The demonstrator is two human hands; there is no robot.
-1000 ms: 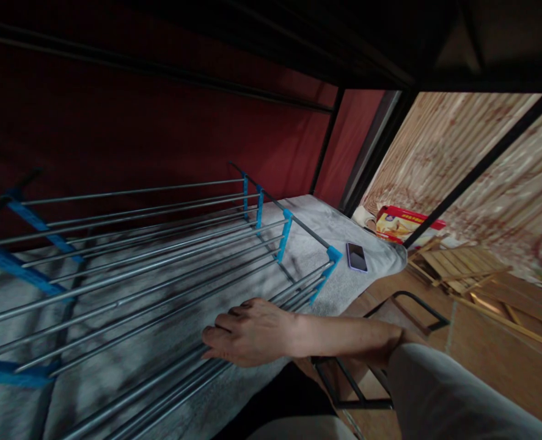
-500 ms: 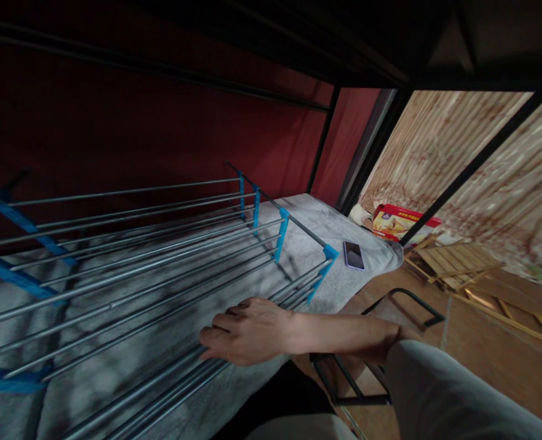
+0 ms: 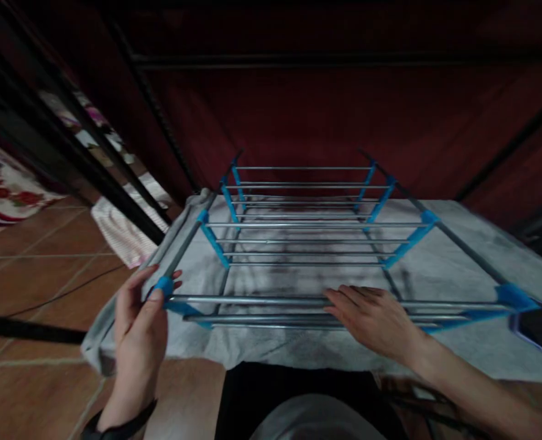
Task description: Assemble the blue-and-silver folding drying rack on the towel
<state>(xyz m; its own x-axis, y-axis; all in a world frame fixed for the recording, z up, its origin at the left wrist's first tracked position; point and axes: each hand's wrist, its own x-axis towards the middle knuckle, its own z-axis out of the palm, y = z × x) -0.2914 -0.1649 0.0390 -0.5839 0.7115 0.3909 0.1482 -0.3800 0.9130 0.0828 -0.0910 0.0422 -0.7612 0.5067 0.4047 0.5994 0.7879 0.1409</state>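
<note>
A rack (image 3: pixel 316 225) of grey metal rods with blue plastic joints, like a shoe rack, lies on a grey cloth (image 3: pixel 293 348). My left hand (image 3: pixel 140 324) is closed round the rack's near left corner, its thumb on the blue joint (image 3: pixel 164 286) and fingertips showing behind it. Over the front rods, right of their middle, lies my right hand (image 3: pixel 376 321), its fingers bent across the top rod. The undersides of those fingers are hidden. At the near right corner another blue joint (image 3: pixel 513 297) is untouched by either hand.
A phone (image 3: pixel 539 330) lies on the cloth at the right edge, close to the rack's corner. Black frame bars (image 3: pixel 128 201) rise at the left, and a dark red panel (image 3: pixel 307 116) stands behind. Brown floor tiles (image 3: pixel 36 275) show beyond the cloth's left edge.
The view has swung left, so the rack now appears front-on. My left hand has come into view at the near left corner. My right hand is still at the front rods.
</note>
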